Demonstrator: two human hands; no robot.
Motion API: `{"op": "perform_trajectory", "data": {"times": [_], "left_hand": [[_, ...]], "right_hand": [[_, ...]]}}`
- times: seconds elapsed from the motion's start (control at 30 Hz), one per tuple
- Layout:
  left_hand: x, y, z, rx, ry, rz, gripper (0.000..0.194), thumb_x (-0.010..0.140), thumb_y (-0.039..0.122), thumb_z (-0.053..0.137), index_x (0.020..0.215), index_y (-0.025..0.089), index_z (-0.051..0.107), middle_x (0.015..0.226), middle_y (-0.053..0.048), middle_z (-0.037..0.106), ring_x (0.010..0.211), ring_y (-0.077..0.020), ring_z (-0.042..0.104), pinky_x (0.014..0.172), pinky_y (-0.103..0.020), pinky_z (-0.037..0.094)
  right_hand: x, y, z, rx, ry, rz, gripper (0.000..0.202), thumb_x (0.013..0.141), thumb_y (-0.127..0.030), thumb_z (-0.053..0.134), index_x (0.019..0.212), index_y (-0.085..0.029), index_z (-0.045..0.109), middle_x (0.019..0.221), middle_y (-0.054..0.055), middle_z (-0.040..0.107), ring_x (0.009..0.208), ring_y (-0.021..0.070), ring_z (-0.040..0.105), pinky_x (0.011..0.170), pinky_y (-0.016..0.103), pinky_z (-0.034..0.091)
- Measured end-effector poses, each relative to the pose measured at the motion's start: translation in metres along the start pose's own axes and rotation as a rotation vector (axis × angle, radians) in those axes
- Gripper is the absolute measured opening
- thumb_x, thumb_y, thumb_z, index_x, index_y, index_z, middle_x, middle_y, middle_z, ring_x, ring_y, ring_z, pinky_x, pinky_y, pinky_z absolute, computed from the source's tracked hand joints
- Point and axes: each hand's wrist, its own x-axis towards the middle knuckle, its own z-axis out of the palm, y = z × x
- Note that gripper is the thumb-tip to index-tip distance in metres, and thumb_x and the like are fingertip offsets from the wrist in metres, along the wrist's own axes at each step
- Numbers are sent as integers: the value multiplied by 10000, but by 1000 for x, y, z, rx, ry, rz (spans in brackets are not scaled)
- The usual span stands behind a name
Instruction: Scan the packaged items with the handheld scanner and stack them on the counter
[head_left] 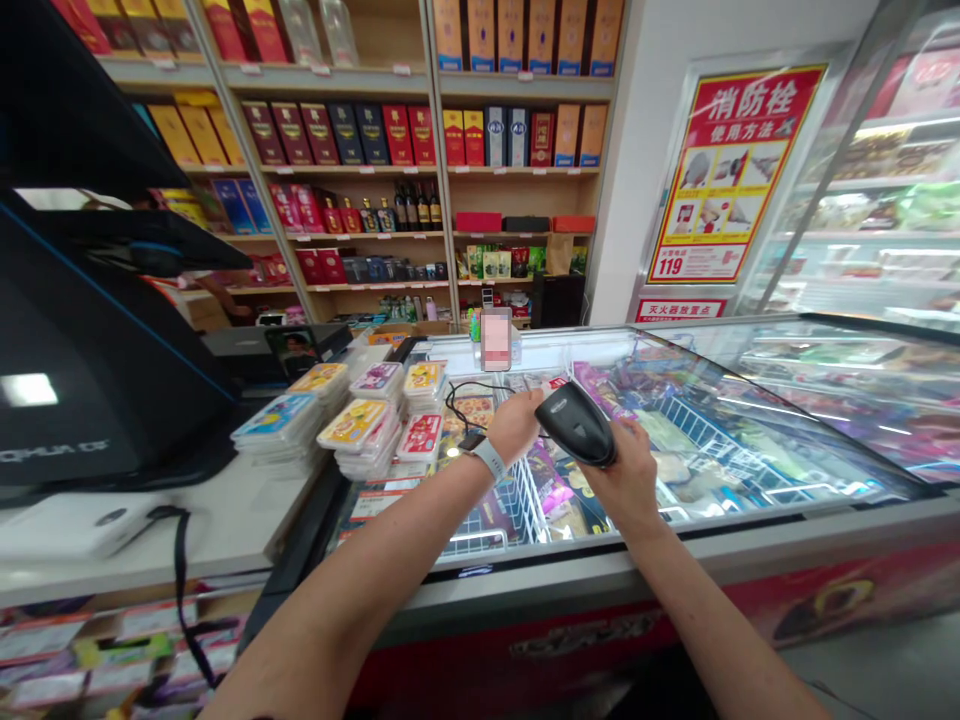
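A black handheld scanner (576, 424) is held over the glass-topped freezer (600, 562). My right hand (626, 470) grips the scanner's lower right side, with its fingers partly hidden beneath. On the other side, my left hand (516, 425) is closed at the scanner's upper left end, near its cable; exactly what its fingers pinch is hard to make out. A black cable (451, 400) loops over the glass to the left of that hand. Close behind the scanner's tip shows a small red and white piece (556, 383).
Stacked packs with colourful lids (358, 424) stand at the freezer's left end. A pink card stand (496, 338) is on the far edge. At left are a dark checkout machine (90, 360) and a white box (82, 524). Shelves (345, 172) of boxes line the back.
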Motion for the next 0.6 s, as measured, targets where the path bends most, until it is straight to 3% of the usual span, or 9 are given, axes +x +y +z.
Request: {"op": "perform_trajectory", "data": {"times": [0.17,0.27,0.37,0.47,0.6], "left_hand": [[-19,-18,-30,153,49,-35,219,887,153,416,943,147,628,978,-129,660,965,-231,616,876,-356,457],[-32,-28,-45,207,55,-96,197,861,180,450,898,146,640,896,-116,661,900,-238,628,823,-346,466],[-46,-35,-56,235,45,-155,359,813,158,484,1157,133,587,796,-81,668,746,-231,638,711,-327,468],[-61,-40,-60,244,-1,-169,643,788,137,501,1416,161,367,763,-39,674,667,-214,633,657,-302,454],[-73,-45,-61,174,-18,-177,613,807,159,522,1405,217,397,784,-20,685,695,-187,643,674,-280,449]], "right_hand": [[0,0,0,9,-1,-5,123,807,-308,631,827,-223,543,729,24,616,713,217,571,909,442,436],[0,0,0,15,-5,-2,145,813,-332,638,822,-226,540,724,20,614,706,210,573,925,441,426],[0,0,1,1,-23,-3,154,817,-340,639,823,-227,534,713,11,603,700,204,564,925,438,421],[0,1,2,-11,-28,-8,149,819,-332,635,817,-224,532,699,4,591,683,199,559,923,431,421],[-1,2,3,-6,-38,-26,147,817,-324,637,818,-220,533,722,9,609,706,200,577,935,435,417]]}}
